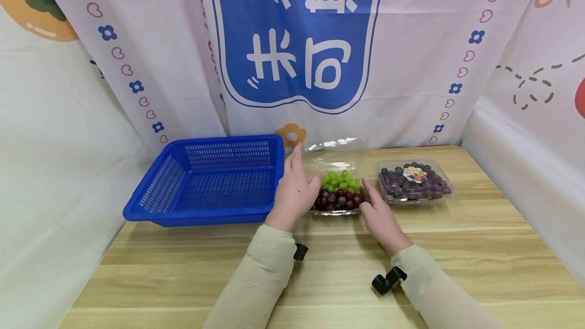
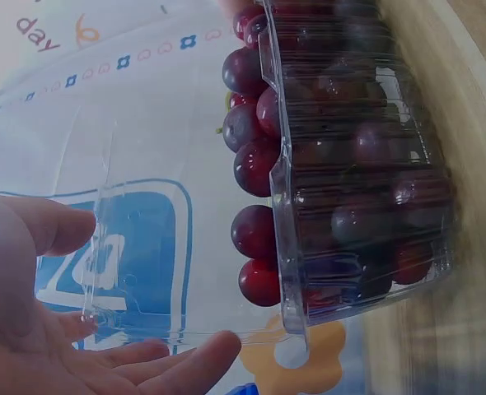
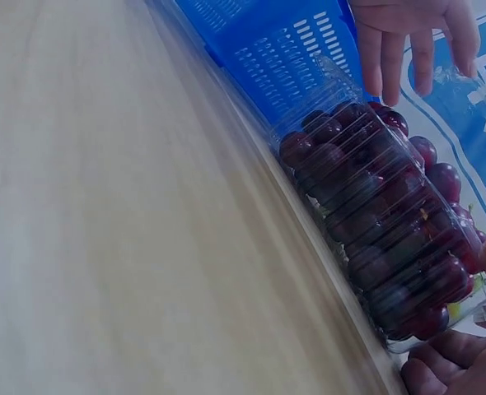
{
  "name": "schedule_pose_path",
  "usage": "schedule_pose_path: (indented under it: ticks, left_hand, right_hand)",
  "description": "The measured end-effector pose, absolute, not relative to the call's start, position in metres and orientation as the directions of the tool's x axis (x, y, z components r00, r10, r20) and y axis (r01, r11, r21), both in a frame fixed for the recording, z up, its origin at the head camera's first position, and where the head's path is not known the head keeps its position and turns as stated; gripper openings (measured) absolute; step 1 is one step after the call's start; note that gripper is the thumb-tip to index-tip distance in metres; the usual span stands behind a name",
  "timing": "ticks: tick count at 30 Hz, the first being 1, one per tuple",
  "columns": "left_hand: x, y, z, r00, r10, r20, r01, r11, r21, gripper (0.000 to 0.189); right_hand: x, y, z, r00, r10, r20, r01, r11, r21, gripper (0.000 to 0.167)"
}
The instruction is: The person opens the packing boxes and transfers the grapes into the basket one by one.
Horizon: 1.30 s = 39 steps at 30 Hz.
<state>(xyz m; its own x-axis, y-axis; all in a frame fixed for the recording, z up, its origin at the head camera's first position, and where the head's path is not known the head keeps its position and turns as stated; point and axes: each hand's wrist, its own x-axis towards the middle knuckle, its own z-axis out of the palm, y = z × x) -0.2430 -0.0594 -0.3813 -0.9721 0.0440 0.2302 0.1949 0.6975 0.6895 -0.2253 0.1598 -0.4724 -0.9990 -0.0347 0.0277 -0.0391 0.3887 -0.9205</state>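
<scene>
A clear plastic box (image 1: 337, 212) stands on the table with its lid (image 1: 331, 159) raised at the back. In it, green grapes (image 1: 340, 182) lie behind dark red grapes (image 1: 339, 200). My left hand (image 1: 294, 193) is at the box's left, its fingers extended beside the raised lid; whether they touch it is unclear. At the right end my right hand (image 1: 383, 223) holds the box, thumb by the rim and fingers along the outer wall (image 3: 453, 362). Through the box's ribbed side, more dark grapes (image 2: 366, 148) show in the left wrist view.
A blue plastic basket (image 1: 201, 218) stands at the left, close to my left hand. Right of my right hand sits a lidded box of dark grapes (image 1: 413, 184) with a round label. A printed curtain (image 1: 292, 100) hangs behind the wooden table (image 1: 338, 278).
</scene>
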Motion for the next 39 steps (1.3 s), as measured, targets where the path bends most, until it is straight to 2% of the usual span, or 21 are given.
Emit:
schedule_pose_path:
  ticks: [7,12,18,24,34,39]
  left_hand:
    - [-0.245,-0.060,-0.384,-0.968,0.080,0.240,0.228,0.687,0.690,0.093]
    - [-0.245,-0.059,-0.385,-0.963,0.087,0.257,0.239,0.718,0.654,0.092]
    - [-0.245,-0.056,-0.387,-0.955,0.128,0.268,0.270,0.749,0.604,0.084]
    - [-0.246,-0.051,-0.393,-0.932,0.214,0.291,0.341,0.791,0.508,0.075]
    - [-0.246,-0.039,-0.403,-0.908,0.362,0.212,0.416,0.843,0.341,0.063]
    - [-0.242,-0.030,-0.404,-0.902,0.389,0.187,0.431,0.839,0.333,0.063]
  right_hand:
    - [-0.223,0.159,-0.470,-0.999,-0.034,0.025,-0.036,0.389,-0.920,0.072]
    - [-0.223,0.160,-0.471,-0.999,-0.038,0.023,-0.036,0.385,-0.922,0.072]
    - [-0.224,0.160,-0.472,-0.999,-0.039,0.035,-0.047,0.379,-0.924,0.071]
    - [-0.224,0.160,-0.472,-0.998,-0.036,0.042,-0.052,0.365,-0.929,0.072]
    - [-0.227,0.162,-0.471,-0.997,-0.045,0.055,-0.067,0.351,-0.934,0.071]
    - [-0.226,0.160,-0.471,-0.998,-0.042,0.045,-0.057,0.359,-0.932,0.070]
